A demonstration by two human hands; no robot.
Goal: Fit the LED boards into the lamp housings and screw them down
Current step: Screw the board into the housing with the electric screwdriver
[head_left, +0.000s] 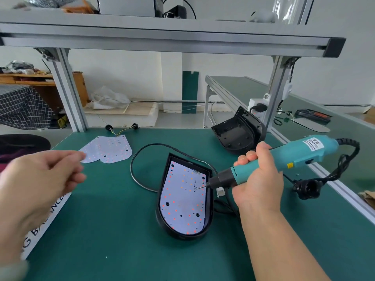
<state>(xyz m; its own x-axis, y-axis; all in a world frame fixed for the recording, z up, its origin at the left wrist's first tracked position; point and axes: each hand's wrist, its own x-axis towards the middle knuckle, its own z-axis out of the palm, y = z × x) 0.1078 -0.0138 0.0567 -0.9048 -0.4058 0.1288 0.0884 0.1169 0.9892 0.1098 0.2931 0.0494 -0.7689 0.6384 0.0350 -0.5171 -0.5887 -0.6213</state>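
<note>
Your right hand [257, 179] has its grip wrapped full round the screwdriver [294, 157], with the bit angled down onto the LED board [182, 201]. That's seated in the housing [161, 211] mid-desk [101, 220], likely lining up a screw hole. Your left hand [40, 179] hovers blurred with a loose grip, apparently empty, clear of the tool.

Teal screwdriver [292, 157], green mat [113, 209], black housing [162, 218].
</note>
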